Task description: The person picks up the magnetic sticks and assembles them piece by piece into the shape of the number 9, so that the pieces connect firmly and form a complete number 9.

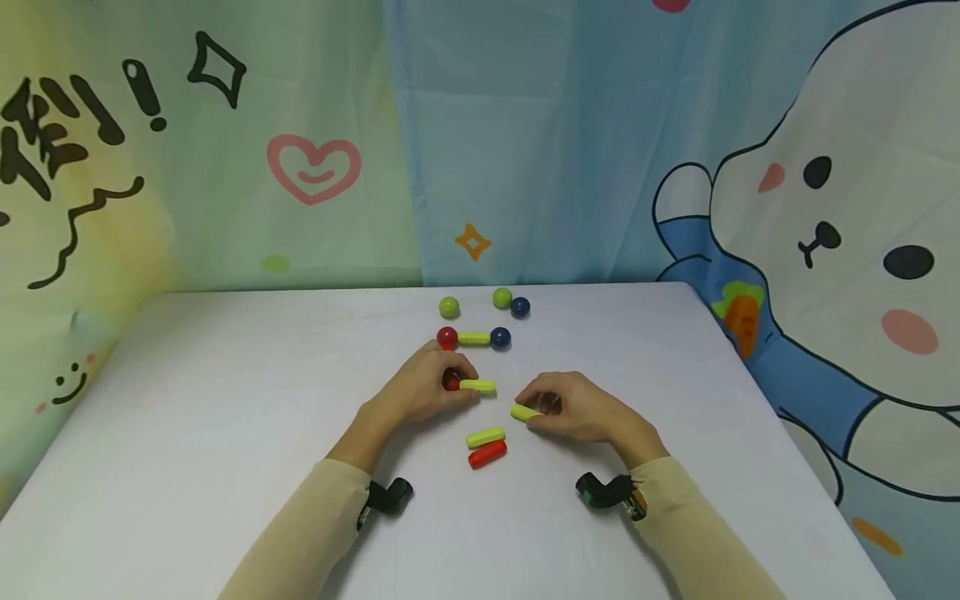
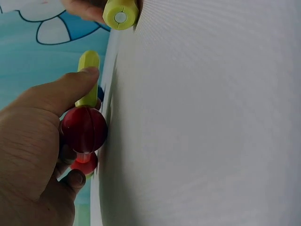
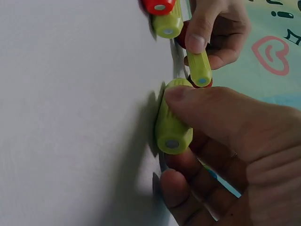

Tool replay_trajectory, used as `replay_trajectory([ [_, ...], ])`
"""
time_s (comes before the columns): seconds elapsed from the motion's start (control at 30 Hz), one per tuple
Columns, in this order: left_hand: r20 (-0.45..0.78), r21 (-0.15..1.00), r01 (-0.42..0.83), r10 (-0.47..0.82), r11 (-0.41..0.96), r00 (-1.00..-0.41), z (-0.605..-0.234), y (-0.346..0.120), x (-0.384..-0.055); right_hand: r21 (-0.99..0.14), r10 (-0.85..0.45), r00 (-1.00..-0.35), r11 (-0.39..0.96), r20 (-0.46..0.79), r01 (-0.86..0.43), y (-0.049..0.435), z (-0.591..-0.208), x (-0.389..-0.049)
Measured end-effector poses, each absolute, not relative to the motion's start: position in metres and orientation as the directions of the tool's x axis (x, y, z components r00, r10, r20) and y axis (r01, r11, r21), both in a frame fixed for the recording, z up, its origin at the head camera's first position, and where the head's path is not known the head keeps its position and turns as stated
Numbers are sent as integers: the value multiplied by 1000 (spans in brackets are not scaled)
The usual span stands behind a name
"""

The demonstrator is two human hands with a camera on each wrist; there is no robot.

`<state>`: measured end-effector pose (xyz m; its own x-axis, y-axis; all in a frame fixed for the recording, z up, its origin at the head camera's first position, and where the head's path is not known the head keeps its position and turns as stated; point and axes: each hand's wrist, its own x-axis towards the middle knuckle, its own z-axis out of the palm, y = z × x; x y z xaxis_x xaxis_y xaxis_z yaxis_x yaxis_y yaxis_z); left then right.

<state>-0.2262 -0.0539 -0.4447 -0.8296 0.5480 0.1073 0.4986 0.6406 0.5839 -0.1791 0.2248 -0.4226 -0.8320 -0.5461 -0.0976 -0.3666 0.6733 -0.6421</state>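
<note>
Near the middle of the table, my left hand point(image 1: 431, 385) grips a yellow-green magnetic rod point(image 1: 480, 386) with a red ball point(image 2: 84, 129) on its end. From that ball a short red rod point(image 2: 84, 157) runs to a second red ball point(image 1: 447, 336), which joins through another yellow-green rod point(image 1: 473, 337) to a dark blue ball point(image 1: 500, 337). Between thumb and fingers my right hand point(image 1: 576, 408) pinches a separate yellow-green rod point(image 3: 175, 122), its grey magnet end showing in the right wrist view. A small gap separates the two held rods.
Closer to me lie a loose yellow-green rod point(image 1: 486, 437) and a loose red rod point(image 1: 487, 454), side by side. Along the far edge sit two green balls, one at left point(image 1: 449, 307) and one at right point(image 1: 502, 297), the latter beside a dark blue ball point(image 1: 520, 307).
</note>
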Motion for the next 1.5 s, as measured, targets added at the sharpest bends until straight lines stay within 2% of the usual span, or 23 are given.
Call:
replay_trajectory([
  [0.13, 111, 580, 511, 560, 635, -821, -445, -53, -227, -614, -540, -835, 696, -107, -372, 226, -421, -179],
  [0.5, 98, 541, 524, 569, 658, -816, -439, -51, -227, -579, -472, -881, 712, 22, -397, 226, -422, -185],
  [0.77, 115, 539, 532, 569, 653, -814, -438, -51, -227, -625, -409, -910, 694, 67, -358, 226, -427, -190],
  [1.03, 204, 550, 564, 556, 616, -806, -438, -48, -233, -644, -353, -931, 691, 97, -329, 223, -429, -194],
  [1.33, 258, 523, 555, 501, 647, -826, -433, -45, -243, -686, -302, -947, 666, 108, -291, 217, -432, -199],
  [1.5, 255, 551, 532, 477, 644, -841, -431, -48, -253, -707, -275, -956, 655, 106, -267, 214, -434, -200],
])
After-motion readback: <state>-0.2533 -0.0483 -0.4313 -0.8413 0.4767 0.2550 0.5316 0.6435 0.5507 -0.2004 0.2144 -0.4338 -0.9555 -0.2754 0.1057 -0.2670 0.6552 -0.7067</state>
